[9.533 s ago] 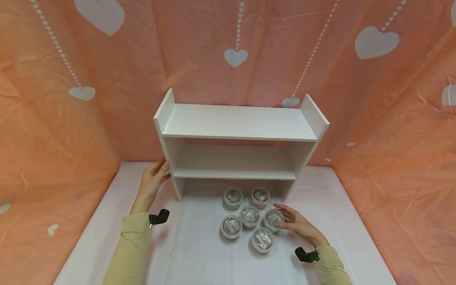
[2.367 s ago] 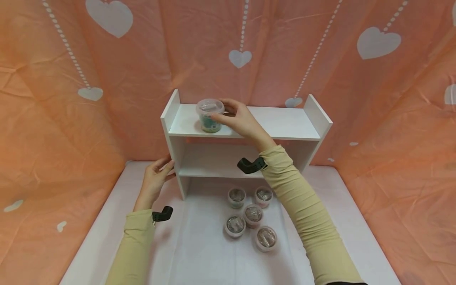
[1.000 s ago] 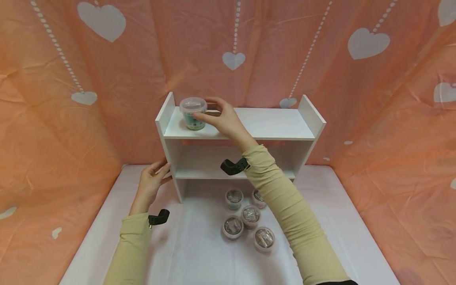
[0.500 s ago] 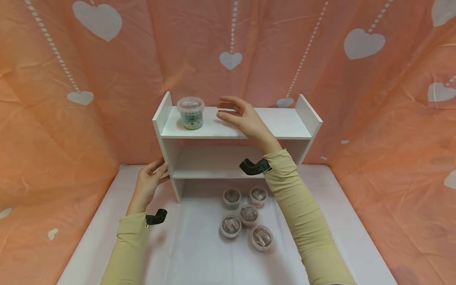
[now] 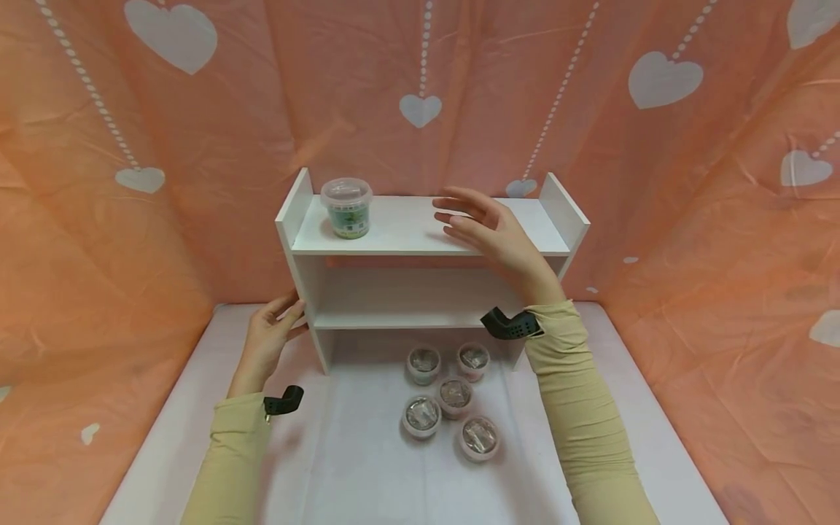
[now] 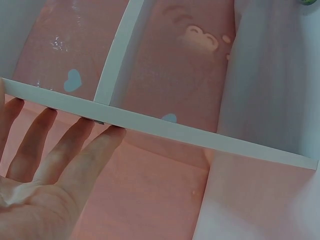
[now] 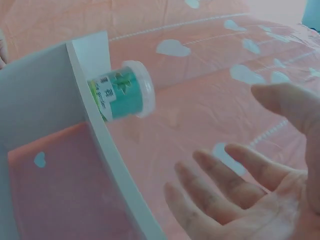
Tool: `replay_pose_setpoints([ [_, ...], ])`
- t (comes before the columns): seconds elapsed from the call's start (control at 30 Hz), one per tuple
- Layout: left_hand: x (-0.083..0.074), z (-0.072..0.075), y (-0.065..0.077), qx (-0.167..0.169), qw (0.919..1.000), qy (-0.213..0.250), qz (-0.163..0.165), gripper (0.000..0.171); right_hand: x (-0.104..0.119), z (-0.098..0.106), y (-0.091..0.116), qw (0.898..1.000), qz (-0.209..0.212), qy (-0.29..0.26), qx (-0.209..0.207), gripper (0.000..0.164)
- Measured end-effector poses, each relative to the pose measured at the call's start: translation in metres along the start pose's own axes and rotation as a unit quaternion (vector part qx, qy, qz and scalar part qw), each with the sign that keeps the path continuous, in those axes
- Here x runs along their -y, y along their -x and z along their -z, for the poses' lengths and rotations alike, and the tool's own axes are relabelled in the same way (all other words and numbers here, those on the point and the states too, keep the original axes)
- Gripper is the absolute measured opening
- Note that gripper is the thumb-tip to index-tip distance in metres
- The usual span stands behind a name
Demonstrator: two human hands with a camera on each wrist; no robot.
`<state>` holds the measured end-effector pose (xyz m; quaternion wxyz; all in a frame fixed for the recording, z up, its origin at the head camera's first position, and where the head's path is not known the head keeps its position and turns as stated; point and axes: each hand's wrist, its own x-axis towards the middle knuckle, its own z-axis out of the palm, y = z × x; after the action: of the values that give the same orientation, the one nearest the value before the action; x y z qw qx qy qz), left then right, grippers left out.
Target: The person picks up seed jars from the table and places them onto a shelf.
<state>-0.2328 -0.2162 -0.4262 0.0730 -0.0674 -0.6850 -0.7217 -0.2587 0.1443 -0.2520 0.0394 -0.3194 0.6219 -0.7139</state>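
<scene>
Lidded tub point(image 5: 348, 213) upright, long axis vertical, on the left end of the white shelf's point(image 5: 400, 222) top board; left of the right hand point(image 5: 502, 237), well apart. Right hand released, fingers spread. Left hand point(image 5: 265, 339) lower, fingers touching the shelf's left side, ungrasping. Five similar tubs point(image 5: 455, 394) nearer, below, on the counter point(image 5: 367, 474).

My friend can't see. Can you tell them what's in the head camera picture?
A person's empty right hand hangs by the top of a white shelf, to the right of one lidded tub standing at the shelf's left end. The left hand touches the shelf's left side. Five more tubs stand on the white table below.
</scene>
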Motion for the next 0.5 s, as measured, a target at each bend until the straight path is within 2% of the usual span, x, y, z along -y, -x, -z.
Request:
replay_pose_setpoints([
  [0.2,-0.001,0.001,0.000,0.000,1.0000,0.007,-0.004,0.056,-0.004,0.015,0.021,0.999,0.024,-0.024,0.019,0.046],
  [0.5,0.000,-0.002,-0.001,0.000,0.9998,0.019,-0.002,0.054,-0.018,0.034,0.056,0.998,0.042,0.005,0.051,0.044],
])
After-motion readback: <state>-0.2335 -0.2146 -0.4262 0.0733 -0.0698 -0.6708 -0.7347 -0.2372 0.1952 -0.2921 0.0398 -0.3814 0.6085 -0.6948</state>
